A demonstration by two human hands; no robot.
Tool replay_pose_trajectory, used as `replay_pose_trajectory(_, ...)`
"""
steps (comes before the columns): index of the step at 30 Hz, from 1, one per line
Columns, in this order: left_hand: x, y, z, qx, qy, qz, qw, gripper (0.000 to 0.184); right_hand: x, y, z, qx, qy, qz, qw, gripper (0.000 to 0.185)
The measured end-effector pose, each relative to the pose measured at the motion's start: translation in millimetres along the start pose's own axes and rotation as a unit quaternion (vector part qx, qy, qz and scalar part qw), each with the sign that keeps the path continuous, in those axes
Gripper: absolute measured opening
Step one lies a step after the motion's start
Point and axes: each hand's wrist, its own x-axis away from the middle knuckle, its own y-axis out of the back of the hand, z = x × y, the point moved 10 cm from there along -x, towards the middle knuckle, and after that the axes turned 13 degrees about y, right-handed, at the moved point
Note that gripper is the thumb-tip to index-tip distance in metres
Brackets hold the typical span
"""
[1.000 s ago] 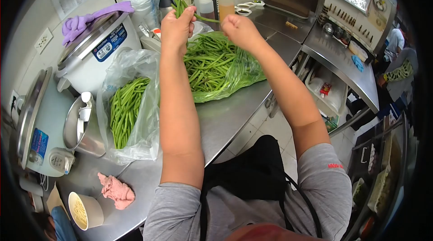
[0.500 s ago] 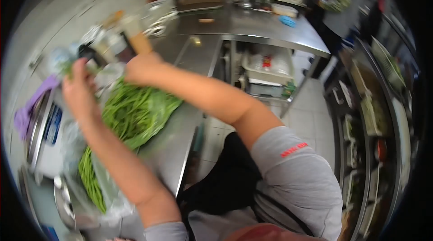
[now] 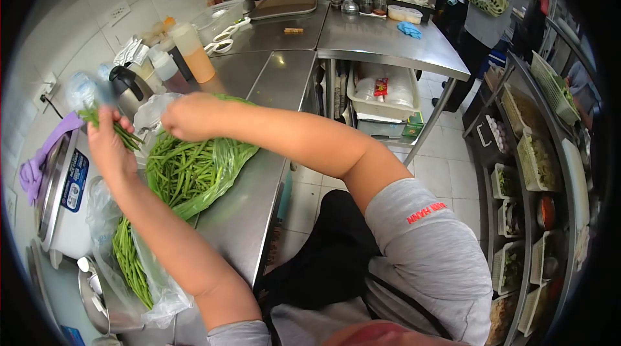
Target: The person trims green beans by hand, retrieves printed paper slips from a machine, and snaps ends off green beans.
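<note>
– Left grip [image 3: 111,145]?
– Clenched on a green bean bunch [image 3: 128,137], ends jutting out on 2 sides.
– Right grip [image 3: 187,117]?
– Curled; contents cannot be told. Bean heap [image 3: 181,174] lies just below it.

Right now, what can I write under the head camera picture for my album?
Left hand holding green beans near an open bag of more beans.

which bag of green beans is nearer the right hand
The green-tinted bag, spread open just below the right hand in the picture; the clear, colourless bag is farther off, across the left forearm.
</note>
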Motion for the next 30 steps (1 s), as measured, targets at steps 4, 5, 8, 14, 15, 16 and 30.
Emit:
replay_pose_trajectory(4,8,-25,18,-0.163,0.062,0.02,0.984,0.017,-1,66,-11,-0.176,-0.023,-0.263,0.948,0.008)
replay_pose_trajectory(5,10,-34,23,-0.17,0.078,0.052,0.981,0.016,-2,72,-12,-0.2,-0.023,-0.285,0.937,0.008)
replay_pose_trajectory(8,16,-50,34,-0.19,0.107,0.12,0.968,0.017,-3,82,-12,-0.224,-0.017,-0.337,0.914,0.011)
replay_pose_trajectory(14,18,-53,39,-0.241,0.12,0.138,0.953,0.018,2,77,-15,-0.253,-0.027,-0.297,0.92,0.015)
replay_pose_trajectory(15,17,-53,41,-0.254,0.118,0.136,0.95,0.018,1,77,-16,-0.245,-0.027,-0.29,0.925,0.015)
replay_pose_trajectory(16,16,-53,41,-0.258,0.122,0.128,0.95,0.017,0,76,-19,-0.207,-0.016,-0.281,0.937,0.016)
replay_pose_trajectory(30,7,-51,40,-0.322,0.045,0.082,0.942,0.014,12,88,-39,-0.144,-0.11,-0.322,0.929,0.012)
